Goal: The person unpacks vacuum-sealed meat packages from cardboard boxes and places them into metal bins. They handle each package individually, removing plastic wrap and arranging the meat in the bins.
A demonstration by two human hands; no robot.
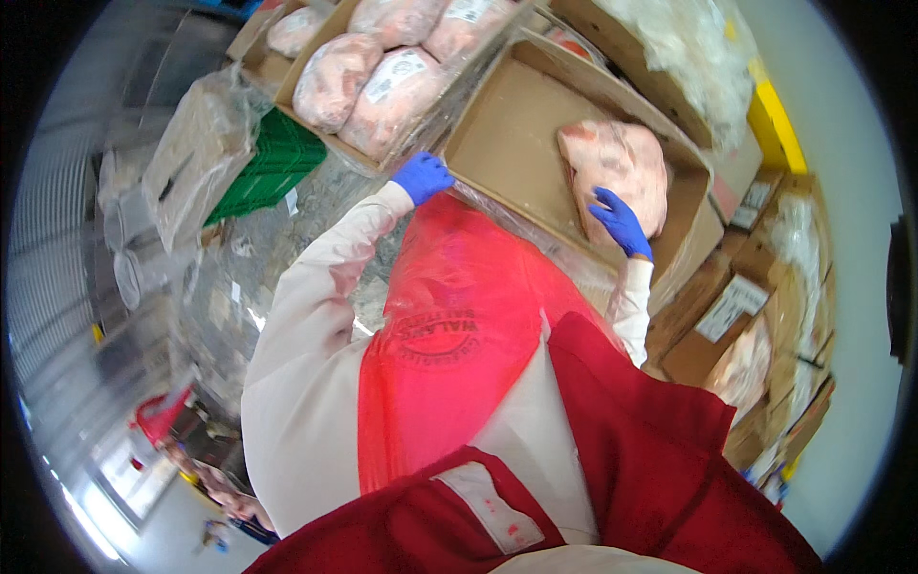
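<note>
In front of me stands an open cardboard box [504, 127], lined at its near edge with clear plastic. One large pale-pink piece of meat [617, 172] lies in its right part. My right hand [622, 225], in a blue glove, rests against the near side of the meat with its fingers apart. At the box's near left corner, my left hand [423, 179], also gloved in blue, is closed over the rim. Just beyond that hand, another cardboard box [337, 145] holds several wrapped pieces of meat [402, 84], some with white labels.
A green crate [273, 163] with a plastic-covered carton [201, 153] stands to the left. Stacked cartons [712, 316] in loose plastic are close on my right. Crumpled clear plastic [684, 57] lies at the far right beside a yellow post [776, 120].
</note>
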